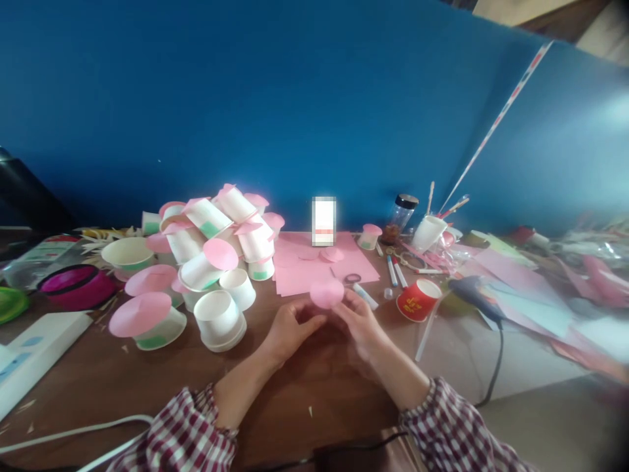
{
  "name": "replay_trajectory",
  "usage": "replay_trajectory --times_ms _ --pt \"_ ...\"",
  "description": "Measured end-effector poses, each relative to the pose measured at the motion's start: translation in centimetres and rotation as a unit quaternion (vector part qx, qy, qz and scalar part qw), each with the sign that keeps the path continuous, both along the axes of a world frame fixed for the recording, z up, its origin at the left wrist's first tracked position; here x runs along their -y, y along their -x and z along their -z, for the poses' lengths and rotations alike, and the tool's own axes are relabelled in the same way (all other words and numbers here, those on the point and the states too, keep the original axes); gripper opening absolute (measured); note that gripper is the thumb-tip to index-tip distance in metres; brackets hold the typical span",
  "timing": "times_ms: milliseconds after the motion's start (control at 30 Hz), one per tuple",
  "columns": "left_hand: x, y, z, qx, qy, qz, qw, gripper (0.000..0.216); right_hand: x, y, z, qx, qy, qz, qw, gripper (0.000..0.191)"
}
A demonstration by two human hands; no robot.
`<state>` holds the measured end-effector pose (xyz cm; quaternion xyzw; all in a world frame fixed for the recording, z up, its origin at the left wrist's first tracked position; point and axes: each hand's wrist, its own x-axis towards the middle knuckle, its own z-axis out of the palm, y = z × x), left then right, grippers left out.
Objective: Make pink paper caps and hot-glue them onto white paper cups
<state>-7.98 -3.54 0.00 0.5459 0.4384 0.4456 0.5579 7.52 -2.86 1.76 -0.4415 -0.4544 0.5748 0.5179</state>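
Both my hands meet over the brown table (319, 387) and hold a round pink paper disc (327, 292) between their fingertips. My left hand (289, 328) pinches the disc's left edge with curled fingers. On the disc's right side my right hand (361, 321) grips it the same way. Just behind the disc lie pink paper sheets (299, 269) with scissors (351, 278) and a glue stick (366, 296) beside them.
A pile of white paper cups with pink lids (216, 246) stands to the left. A red cup (417, 299), markers (396, 270), a jar (400, 216) and a glue gun (474, 295) lie right. A magenta bowl (76, 285) and white box (34, 351) sit far left.
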Motion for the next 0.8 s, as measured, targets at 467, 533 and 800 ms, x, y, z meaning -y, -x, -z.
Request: replay_trajectory --times_ms 467,533,800 --pt "-0.3 -0.3 0.9 -0.072 -0.003 -0.05 0.996 0.034 -14.9 -2.8 -1.5 0.41 -0.011 0.214 0.887 0.049" --pt "-0.2 -0.3 0.8 -0.07 0.002 -0.051 0.996 0.033 -15.2 -2.2 -1.7 0.477 -0.033 0.21 0.853 0.049" --pt "0.0 -0.3 0.4 -0.079 -0.01 -0.042 0.996 0.03 -13.9 4.2 -1.0 0.657 -0.181 0.002 0.732 0.031"
